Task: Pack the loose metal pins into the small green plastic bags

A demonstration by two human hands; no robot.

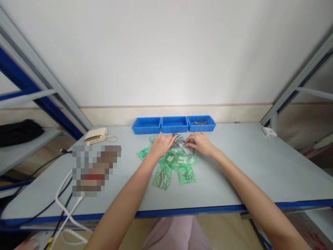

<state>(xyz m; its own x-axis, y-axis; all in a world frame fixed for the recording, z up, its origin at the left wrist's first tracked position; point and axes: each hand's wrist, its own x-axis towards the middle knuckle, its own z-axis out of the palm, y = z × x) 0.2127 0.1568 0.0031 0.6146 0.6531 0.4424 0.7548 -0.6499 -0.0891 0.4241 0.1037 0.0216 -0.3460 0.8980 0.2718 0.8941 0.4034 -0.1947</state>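
Note:
A pile of small metal pins or screws [177, 140] lies on the table between my hands. My left hand [162, 144] rests at the pile's left side, its fingers curled together; what they hold, if anything, is hidden. On the right, my right hand [201, 143] bends over the pile's edge with thumb and fingertips pinched, and I cannot make out what is between them. Below and around the pile lie several green clear plastic bags [170, 158]. Metal pieces show inside a front-left bag [161, 177] and a front-right bag [186, 174].
Behind the pile, three blue bins stand in a row: a left bin [147, 130], a middle bin [174, 129] and a right bin [201, 127] with metal pieces in it. At left are a cream power strip [96, 136], a blurred-out object [97, 170] and cables [62, 194].

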